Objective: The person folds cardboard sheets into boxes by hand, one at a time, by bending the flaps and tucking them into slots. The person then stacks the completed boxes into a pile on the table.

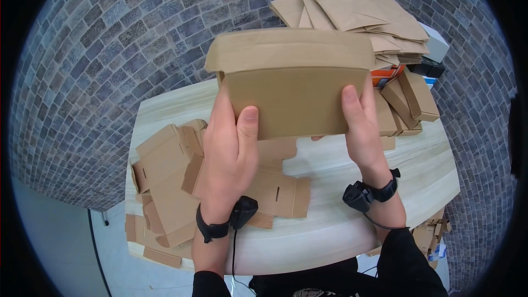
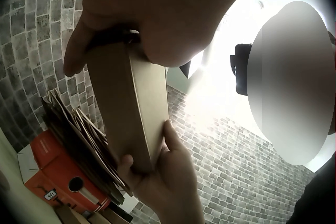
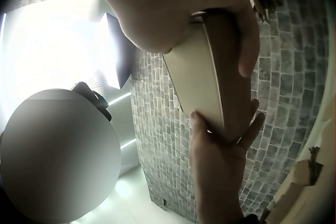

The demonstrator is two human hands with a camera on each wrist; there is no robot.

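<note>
A brown cardboard box is held up over the table by both hands, its lid flap along the top edge. The left hand grips its left end, thumb on the near face; the right hand grips the right end the same way. In the left wrist view the long box spans between the left hand above and the right hand below. The right wrist view shows the box between the right hand and the left hand. The fingers behind it are partly hidden.
Flattened cardboard pieces lie on the left of the pale table. Folded brown boxes stand at the back right, beside a stack of brown paper bags over an orange box. A brick-patterned wall is behind.
</note>
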